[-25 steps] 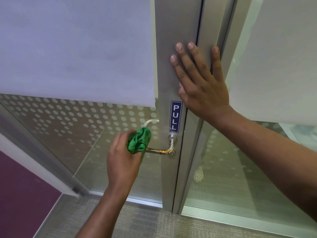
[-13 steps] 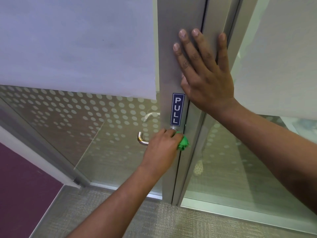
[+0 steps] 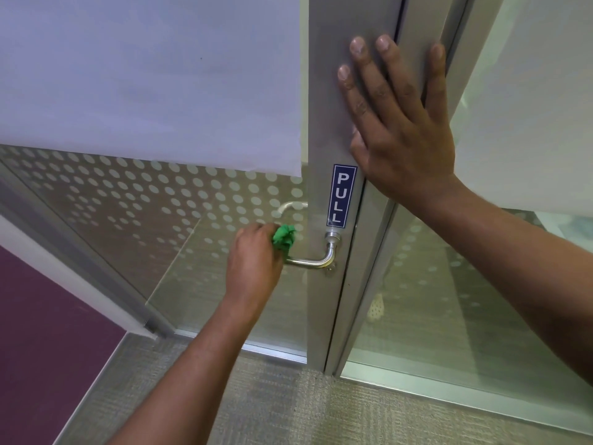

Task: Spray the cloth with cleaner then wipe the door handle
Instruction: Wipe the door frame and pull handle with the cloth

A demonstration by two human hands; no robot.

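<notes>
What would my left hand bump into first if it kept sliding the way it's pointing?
The left hand, gripping the cloth on the handle, points along the lever toward the door frame. It would probably meet the handle's bend first, just below the PULL sign.

One camera, worn on the head, looks forward and steeply down along both forearms at a glass door from close by. Its wide lens bends the door frame. The carpet floor fills the lower edge, the door handle sits near the centre.
</notes>
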